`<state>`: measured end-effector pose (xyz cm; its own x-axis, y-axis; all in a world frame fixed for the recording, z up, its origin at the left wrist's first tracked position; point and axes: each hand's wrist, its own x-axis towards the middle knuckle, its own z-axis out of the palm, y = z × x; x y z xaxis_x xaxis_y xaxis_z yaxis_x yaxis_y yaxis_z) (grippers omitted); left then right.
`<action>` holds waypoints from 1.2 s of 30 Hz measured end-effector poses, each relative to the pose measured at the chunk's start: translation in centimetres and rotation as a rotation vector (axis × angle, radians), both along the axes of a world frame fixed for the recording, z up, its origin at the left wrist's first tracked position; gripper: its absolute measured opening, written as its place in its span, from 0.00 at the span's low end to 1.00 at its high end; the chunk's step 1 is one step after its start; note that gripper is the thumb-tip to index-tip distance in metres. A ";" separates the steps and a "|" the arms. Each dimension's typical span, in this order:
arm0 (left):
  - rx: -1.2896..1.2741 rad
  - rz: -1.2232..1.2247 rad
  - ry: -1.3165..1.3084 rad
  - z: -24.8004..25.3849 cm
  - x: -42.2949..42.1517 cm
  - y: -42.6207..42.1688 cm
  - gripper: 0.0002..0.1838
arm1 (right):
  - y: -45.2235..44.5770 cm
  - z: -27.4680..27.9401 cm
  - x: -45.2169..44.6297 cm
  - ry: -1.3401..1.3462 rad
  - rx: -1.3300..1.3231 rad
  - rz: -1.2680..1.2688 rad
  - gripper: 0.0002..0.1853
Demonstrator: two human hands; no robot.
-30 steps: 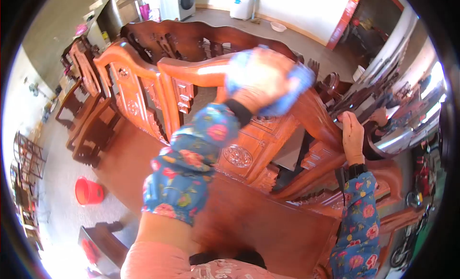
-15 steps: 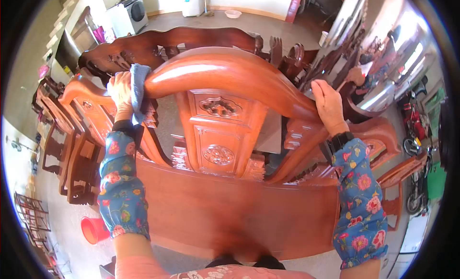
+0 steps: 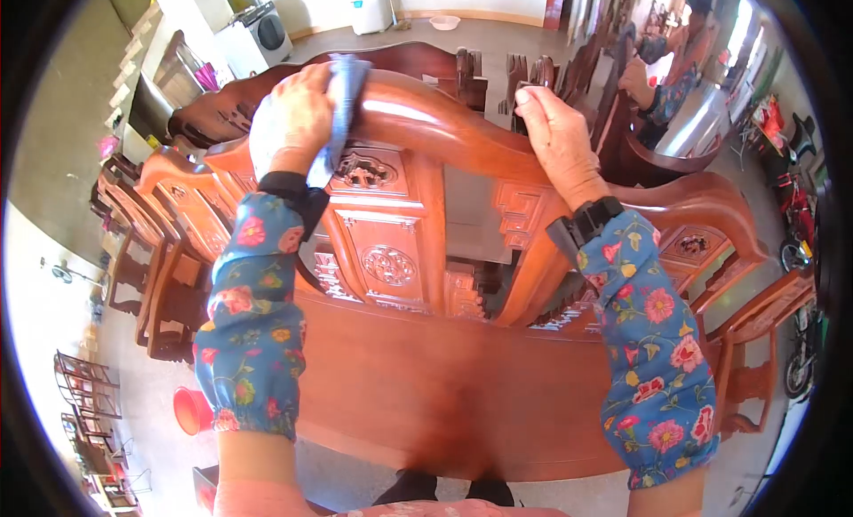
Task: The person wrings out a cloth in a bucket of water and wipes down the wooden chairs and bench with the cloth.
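Note:
My left hand (image 3: 298, 117) is closed on a blue cloth (image 3: 346, 99), which it presses over the curved top rail (image 3: 444, 122) of a glossy reddish-brown wooden bench. Further right along the same rail, my right hand (image 3: 562, 144) grips the wood with its fingers held together, the fingertips partly hidden behind the edge. Below the rail stands the carved back panel (image 3: 386, 250). The broad bench seat (image 3: 373, 366) spreads between my arms, close to my body.
Matching carved chairs (image 3: 169, 277) flank the bench on the left, and another chair (image 3: 746, 375) stands at right. A dark carved backrest (image 3: 382, 57) rises behind. A red bucket (image 3: 193, 410) sits on the floor at lower left. Shiny reflective panels (image 3: 693, 108) are at upper right.
My left hand has slid the cloth rightward along the rail to near its crest. My right hand has shifted slightly left and up in view. The camera view has turned too.

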<state>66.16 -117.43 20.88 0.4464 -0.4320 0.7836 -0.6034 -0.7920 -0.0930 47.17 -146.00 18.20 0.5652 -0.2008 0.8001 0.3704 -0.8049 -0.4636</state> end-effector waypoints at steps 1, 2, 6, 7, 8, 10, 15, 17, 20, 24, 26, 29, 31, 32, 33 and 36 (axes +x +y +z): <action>0.017 -0.083 -0.053 -0.1 -1.0 -2.2 0.15 | -0.1 -0.3 0.2 -0.029 0.010 0.011 0.12; 0.030 -0.159 -0.098 0.4 -3.4 -4.9 0.16 | -0.4 -0.4 0.4 -0.050 0.015 0.029 0.12; 0.240 -0.223 -0.102 -1.6 -11.1 -12.2 0.16 | -2.5 -0.4 0.2 -0.030 0.559 0.372 0.16; 0.250 -0.242 -0.038 -2.6 -12.8 -14.0 0.17 | -3.6 -0.1 -1.4 -0.054 0.528 0.356 0.16; 0.256 -0.265 0.020 -3.0 -14.0 -15.7 0.18 | -4.9 1.0 -3.7 -0.082 0.491 0.338 0.16; 0.248 -0.215 0.055 -2.9 -15.1 -17.1 0.19 | -8.4 2.9 -10.3 -0.033 0.381 0.242 0.16; 0.438 -0.236 0.078 -2.4 -17.0 -18.5 0.21 | -23.4 2.9 -24.7 0.043 0.101 -0.338 0.16; 0.380 -0.243 0.137 -2.8 -18.9 -20.8 0.15 | -29.5 1.3 -27.9 0.082 0.064 -0.448 0.16; 0.258 -0.176 0.227 -3.3 -20.5 -23.9 0.18 | -32.1 -1.1 -28.1 0.139 -0.164 -0.616 0.16; 0.218 -0.234 0.176 -4.3 -20.8 -26.0 0.15 | -33.2 -3.0 -25.0 0.185 -0.433 -0.834 0.16; 0.218 -0.233 0.139 -4.6 -20.8 -26.5 0.11 | -35.1 -2.7 -24.5 0.190 -0.450 -0.761 0.14; 0.304 -0.238 0.026 -5.0 -20.9 -27.4 0.07 | -38.7 -2.3 -24.6 0.189 -1.069 -0.587 0.17; 0.312 -0.270 0.011 -5.2 -20.9 -27.6 0.07 | -40.3 -2.5 -23.7 0.175 -1.085 -0.536 0.17; 0.330 -0.325 -0.002 -5.5 -21.3 -28.2 0.08 | -41.0 -2.6 -24.2 0.180 -1.090 -0.502 0.18; 0.327 -0.325 -0.023 -5.6 -21.5 -28.2 0.08 | -40.6 -2.5 -24.6 0.204 -1.088 -0.519 0.18; 0.270 -0.420 -0.058 -5.9 -22.3 -28.4 0.11 | -37.8 -1.5 -24.5 0.209 -1.039 -0.546 0.15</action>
<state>43.90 -145.88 14.93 0.1497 -0.7557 0.6375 -0.8526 -0.4251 -0.3037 22.71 -183.83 16.70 0.7452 0.2341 0.6244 -0.1429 -0.8585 0.4924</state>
